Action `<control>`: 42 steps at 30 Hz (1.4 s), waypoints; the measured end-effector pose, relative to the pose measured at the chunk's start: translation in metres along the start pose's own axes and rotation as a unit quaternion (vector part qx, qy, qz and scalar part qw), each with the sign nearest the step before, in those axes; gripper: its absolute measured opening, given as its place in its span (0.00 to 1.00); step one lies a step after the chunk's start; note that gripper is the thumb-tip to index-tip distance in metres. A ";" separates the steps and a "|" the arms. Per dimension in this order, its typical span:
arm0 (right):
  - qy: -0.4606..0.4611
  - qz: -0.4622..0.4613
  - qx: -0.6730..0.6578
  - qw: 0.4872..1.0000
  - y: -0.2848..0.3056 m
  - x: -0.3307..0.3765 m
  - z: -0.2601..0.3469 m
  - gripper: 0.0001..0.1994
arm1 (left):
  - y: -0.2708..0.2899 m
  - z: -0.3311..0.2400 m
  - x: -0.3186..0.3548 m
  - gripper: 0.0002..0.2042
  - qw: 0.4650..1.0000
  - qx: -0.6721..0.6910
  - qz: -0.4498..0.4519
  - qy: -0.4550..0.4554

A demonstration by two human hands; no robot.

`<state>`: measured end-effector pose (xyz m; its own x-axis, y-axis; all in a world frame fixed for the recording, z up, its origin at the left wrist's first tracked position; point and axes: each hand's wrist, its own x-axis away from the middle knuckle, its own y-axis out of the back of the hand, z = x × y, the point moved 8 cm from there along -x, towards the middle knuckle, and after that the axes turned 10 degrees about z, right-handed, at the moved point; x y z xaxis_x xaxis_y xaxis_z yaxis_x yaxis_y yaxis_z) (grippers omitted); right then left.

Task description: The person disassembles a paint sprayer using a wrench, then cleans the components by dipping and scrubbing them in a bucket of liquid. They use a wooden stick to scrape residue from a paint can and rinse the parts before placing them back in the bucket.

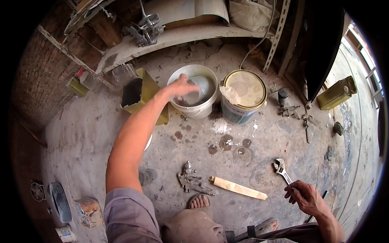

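My left arm reaches out over a white plastic bucket [197,112], and my left hand [181,87] is above or just inside its mouth. Motion smears the fingers, so their grip is unclear. Beside them in the bucket is a pale grey rounded shape [204,84], too blurred to name. My right hand [304,197], low on the right, is closed around the handle of an adjustable wrench [283,170], its jaw pointing away from me. A metal spray gun [192,181] lies on the floor before my feet, next to a folded strip of tan paper [238,188].
A lidded paint pail [244,95] stands right of the bucket, a cut-open yellow-green can [137,91] left of it. Metal parts [288,107] and another can [337,93] lie farther right. A shelf [174,40] runs behind. Wet spots [226,142] mark the concrete floor.
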<state>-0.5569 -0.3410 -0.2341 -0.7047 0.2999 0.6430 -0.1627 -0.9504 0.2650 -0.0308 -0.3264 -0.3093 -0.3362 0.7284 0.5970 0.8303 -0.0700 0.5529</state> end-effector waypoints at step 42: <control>-0.006 -0.004 -0.011 1.000 0.004 -0.004 -0.001 0.10 | 0.031 0.009 -0.008 0.38 0.973 -0.204 -0.106 -0.028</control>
<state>-0.5554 -0.3456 -0.2364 -0.6952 0.3086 0.6492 -0.1833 -0.9494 0.2549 0.0018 -0.3280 -0.3020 -0.4463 0.7913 0.4178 0.4952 -0.1704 0.8519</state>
